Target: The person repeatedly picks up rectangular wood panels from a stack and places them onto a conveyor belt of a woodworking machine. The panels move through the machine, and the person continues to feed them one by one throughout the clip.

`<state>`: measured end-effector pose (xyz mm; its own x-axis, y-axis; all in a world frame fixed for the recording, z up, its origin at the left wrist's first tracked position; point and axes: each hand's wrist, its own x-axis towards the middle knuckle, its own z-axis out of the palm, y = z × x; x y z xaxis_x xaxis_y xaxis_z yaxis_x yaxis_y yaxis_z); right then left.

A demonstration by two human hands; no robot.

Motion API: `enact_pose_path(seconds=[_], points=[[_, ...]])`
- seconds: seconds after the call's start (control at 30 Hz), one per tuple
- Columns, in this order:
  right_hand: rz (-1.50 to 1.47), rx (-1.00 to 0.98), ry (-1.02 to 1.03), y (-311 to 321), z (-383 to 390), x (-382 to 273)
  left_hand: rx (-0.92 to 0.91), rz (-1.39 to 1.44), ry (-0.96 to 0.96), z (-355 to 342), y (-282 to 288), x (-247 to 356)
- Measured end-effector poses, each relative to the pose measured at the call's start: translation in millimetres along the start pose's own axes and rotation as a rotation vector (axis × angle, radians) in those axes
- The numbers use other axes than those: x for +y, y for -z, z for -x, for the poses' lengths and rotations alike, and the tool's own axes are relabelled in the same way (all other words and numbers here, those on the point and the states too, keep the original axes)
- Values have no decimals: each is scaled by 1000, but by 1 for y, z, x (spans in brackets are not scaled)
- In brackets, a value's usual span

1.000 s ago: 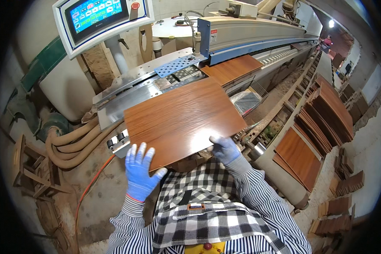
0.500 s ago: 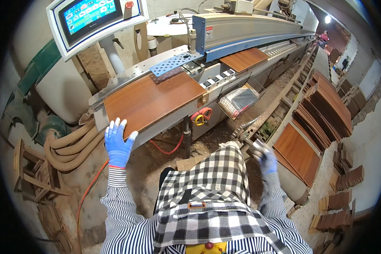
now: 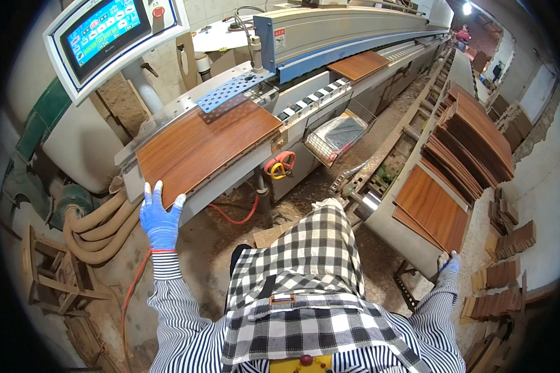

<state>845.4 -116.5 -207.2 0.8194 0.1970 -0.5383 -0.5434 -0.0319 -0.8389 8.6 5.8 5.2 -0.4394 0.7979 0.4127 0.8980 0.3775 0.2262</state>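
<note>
My left hand point(image 3: 160, 219), in a blue and white glove, lies with spread fingers against the near left corner of a reddish-brown wood panel point(image 3: 205, 149). That panel rests flat on the machine's infeed table, its far side partly under a perforated blue plate point(image 3: 233, 90). At the lower right, my right hand point(image 3: 449, 262), gloved too, closes on the near corner of another wood panel point(image 3: 435, 208) on the conveyor. Part of its fingers is hidden. A second wood panel point(image 3: 359, 64) lies farther along the machine, beside its blue-edged beam point(image 3: 354, 46).
A touchscreen panel point(image 3: 106, 37) stands at the upper left. Scissors point(image 3: 280, 165) hang beside the infeed table, near a wire basket point(image 3: 339, 133). Stacked panels point(image 3: 473, 137) fill the conveyor's far part. Ribbed hoses point(image 3: 99, 230) lie left, and a person point(image 3: 463, 36) is far back.
My right hand has moved right and down from beside my apron to the panel on the conveyor. The left hand stays at its panel's corner. The view has shifted slightly.
</note>
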Motion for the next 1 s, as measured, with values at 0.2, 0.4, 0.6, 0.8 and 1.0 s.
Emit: enact_pose_path(seconds=[0.2, 0.4, 0.6, 0.8, 1.0], points=[[186, -6, 143, -7, 30, 25, 34, -5, -10, 3, -4, -5], [-21, 34, 52, -38, 66, 42, 56, -4, -25, 4, -2, -4], [-45, -12, -146, -39, 55, 37, 70, 14, -35, 2, -6, -5], [-30, -95, -106, -34, 62, 47, 55, -1, -31, 3, -2, -2], [-242, -189, -182, -23, 54, 75, 68, 33, -27, 2, -6, -5]])
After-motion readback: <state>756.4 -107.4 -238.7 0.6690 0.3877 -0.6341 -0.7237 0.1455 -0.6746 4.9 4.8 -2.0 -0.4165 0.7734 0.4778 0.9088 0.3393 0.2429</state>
